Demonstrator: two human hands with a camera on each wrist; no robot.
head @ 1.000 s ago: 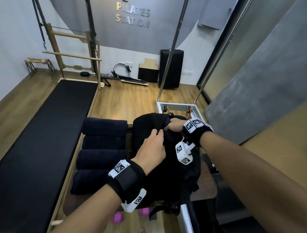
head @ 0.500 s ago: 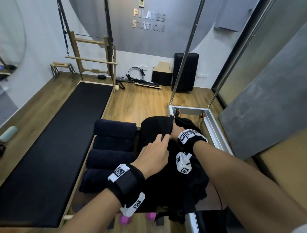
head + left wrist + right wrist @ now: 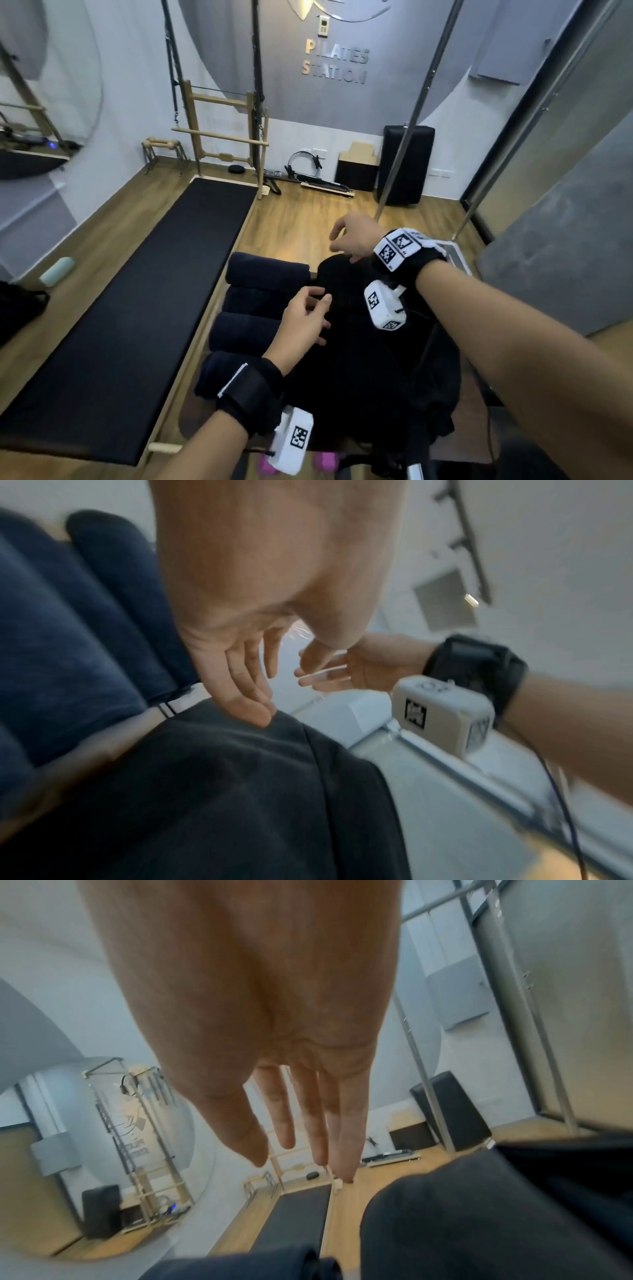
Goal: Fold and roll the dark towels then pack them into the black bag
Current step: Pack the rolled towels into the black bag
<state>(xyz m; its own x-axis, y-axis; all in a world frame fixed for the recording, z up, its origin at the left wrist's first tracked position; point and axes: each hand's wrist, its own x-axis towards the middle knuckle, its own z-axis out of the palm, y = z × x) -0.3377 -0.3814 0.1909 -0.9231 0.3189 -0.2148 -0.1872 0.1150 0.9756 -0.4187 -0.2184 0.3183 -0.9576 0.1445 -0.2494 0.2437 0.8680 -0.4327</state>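
Left hand (image 3: pixel 303 325) nearest, fingers loose, empty, fingertips brushing black bag (image 3: pixel 370 359) at centre. Rolled dark towels (image 3: pixel 253 308) stacked at nine o'clock, likely staged for packing. Right hand (image 3: pixel 356 236) farther, twelve o'clock, spread, holding nothing.

left hand (image 3: pixel 303 322): fingers loose | right hand (image 3: pixel 352 234): raised, fingers extended

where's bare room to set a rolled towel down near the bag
The long black mat, left of the rolled towels, lies bare. It is crowded where those four rolls sit tight against the black bag, with the left hand and right hand over it.
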